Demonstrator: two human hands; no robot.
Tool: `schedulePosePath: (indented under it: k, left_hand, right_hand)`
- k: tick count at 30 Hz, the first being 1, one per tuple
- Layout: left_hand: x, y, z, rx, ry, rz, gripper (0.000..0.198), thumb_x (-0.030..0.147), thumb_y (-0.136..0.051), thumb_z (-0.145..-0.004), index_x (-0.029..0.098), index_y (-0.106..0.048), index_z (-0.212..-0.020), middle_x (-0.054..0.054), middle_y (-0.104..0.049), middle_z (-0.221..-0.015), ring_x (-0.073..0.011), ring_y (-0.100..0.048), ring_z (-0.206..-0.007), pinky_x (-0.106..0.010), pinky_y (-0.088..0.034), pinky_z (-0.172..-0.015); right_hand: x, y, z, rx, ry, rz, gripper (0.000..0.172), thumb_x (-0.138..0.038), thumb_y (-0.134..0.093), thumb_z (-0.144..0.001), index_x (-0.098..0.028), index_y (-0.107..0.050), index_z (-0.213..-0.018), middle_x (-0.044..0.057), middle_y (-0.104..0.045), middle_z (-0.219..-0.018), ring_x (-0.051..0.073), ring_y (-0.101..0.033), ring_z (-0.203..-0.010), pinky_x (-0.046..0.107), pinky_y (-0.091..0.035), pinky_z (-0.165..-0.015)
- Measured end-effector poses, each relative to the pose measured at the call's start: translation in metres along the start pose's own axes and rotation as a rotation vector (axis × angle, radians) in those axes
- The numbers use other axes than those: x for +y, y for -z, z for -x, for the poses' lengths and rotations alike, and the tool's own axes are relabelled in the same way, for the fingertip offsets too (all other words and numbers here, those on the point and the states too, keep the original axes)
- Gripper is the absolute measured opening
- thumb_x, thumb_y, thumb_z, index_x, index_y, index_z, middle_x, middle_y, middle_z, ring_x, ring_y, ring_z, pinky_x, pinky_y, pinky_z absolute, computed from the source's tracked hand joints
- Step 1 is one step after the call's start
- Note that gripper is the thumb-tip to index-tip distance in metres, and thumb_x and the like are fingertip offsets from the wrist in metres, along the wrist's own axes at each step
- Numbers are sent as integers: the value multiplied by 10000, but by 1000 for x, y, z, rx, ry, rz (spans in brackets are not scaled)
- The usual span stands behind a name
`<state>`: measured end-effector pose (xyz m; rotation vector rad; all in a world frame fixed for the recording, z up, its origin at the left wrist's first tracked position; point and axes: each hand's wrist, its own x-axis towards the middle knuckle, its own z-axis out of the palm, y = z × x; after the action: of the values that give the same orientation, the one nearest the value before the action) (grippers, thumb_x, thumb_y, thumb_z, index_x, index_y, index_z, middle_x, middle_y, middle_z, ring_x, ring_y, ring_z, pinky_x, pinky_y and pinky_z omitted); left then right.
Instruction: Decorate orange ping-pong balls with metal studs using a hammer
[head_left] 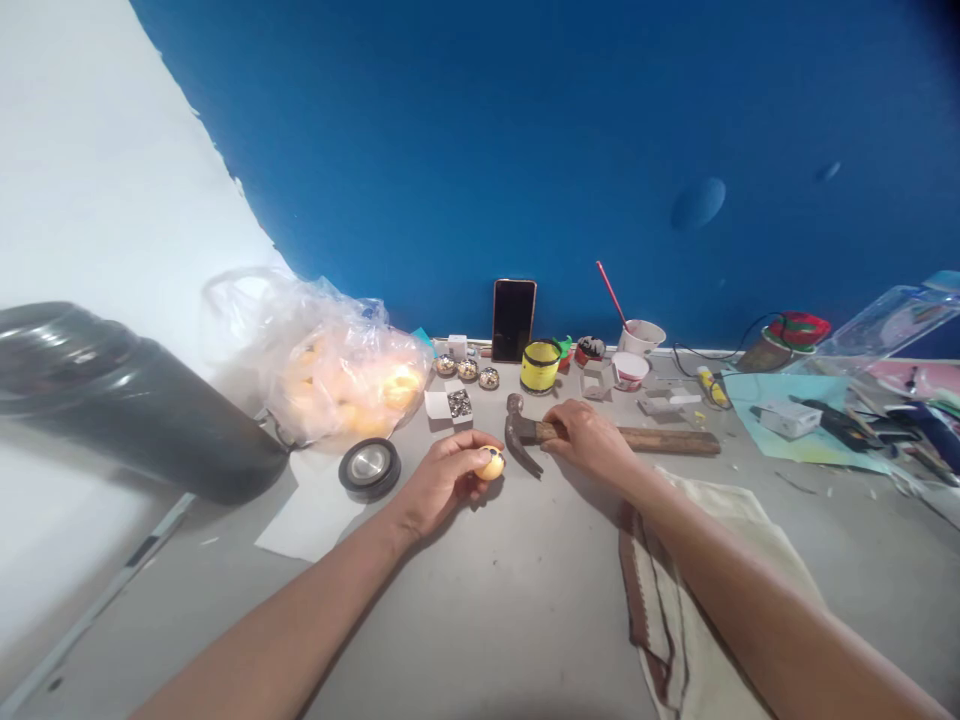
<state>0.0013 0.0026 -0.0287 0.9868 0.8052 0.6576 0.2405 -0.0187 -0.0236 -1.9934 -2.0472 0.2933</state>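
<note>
My left hand point(450, 475) pinches a small yellow ball point(492, 463) with dark marks on it, just above the grey table. To its right lies a claw hammer point(667, 441) with a wooden handle and a rusty metal head. My right hand point(581, 437) is closed round the hammer's handle close to the head, and the hammer seems to rest on the table. Behind my left hand sits a small open white box point(450, 404) with shiny metal bits in it. Several shiny gold balls point(468, 370) stand behind that box.
A clear bag of orange things point(337, 370) and a dark bottle point(150, 410) stand left, near a black round lid point(370, 468). A phone point(514, 320) leans on the blue wall beside a yellow cup point(540, 367). A beige cloth point(720, 600) lies under my right forearm.
</note>
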Motion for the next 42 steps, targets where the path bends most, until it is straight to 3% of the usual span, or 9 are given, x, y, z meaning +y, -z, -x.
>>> schedulePosePath:
  k: [5, 11, 15, 19, 26, 42]
  left_hand:
    - [0, -1, -1, -16, -8, -5, 350, 368, -787, -693, 138, -673, -931, -51, -666, -734, -97, -497, -496, -243, -408, -477]
    - [2, -3, 2, -58, -29, -85, 334, 392, -792, -725, 147, -674, -920, -33, -638, -713, -105, -517, -536, -244, -409, -509]
    - [0, -1, 2, -71, -31, -97, 346, 419, -792, -736, 155, -671, -924, -23, -624, -708, -107, -514, -528, -254, -418, -508]
    - [-3, 2, -1, -62, -40, -110, 324, 400, -773, -749, 145, -668, -919, -33, -640, -745, -97, -520, -512, -258, -441, -512]
    - [-4, 3, -4, -86, -19, -98, 290, 354, -746, -763, 143, -637, -928, -37, -654, -737, -93, -527, -492, -247, -462, -492]
    - [-4, 4, -4, -89, -32, -89, 306, 357, -755, -778, 139, -649, -964, -34, -656, -739, -89, -533, -496, -235, -462, -482]
  right_hand:
    - [-13, 13, -6, -3, 45, 105, 216, -264, -594, -905, -191, -726, -1059, 118, -714, -1098, 249, -637, -1023, 310, -412, -794]
    - [-65, 29, -47, -38, 218, 128, 197, -294, -575, -935, -245, -758, -988, 69, -753, -1084, 233, -673, -998, 284, -438, -719]
    - [-98, 20, -79, -118, 299, 174, 241, -246, -578, -909, -221, -756, -1069, 97, -746, -1159, 246, -681, -1045, 294, -481, -782]
    - [-115, 5, -99, -189, 302, 186, 264, -199, -646, -836, -185, -761, -1074, 134, -752, -1153, 263, -695, -1059, 306, -510, -819]
    - [-115, -2, -111, -255, 274, 221, 301, -169, -630, -815, -180, -755, -1089, 143, -768, -1103, 288, -714, -1062, 342, -548, -834]
    - [-108, -5, -105, -194, 284, 219, 319, -210, -576, -875, -146, -704, -1160, 176, -740, -1167, 314, -692, -1102, 381, -554, -863]
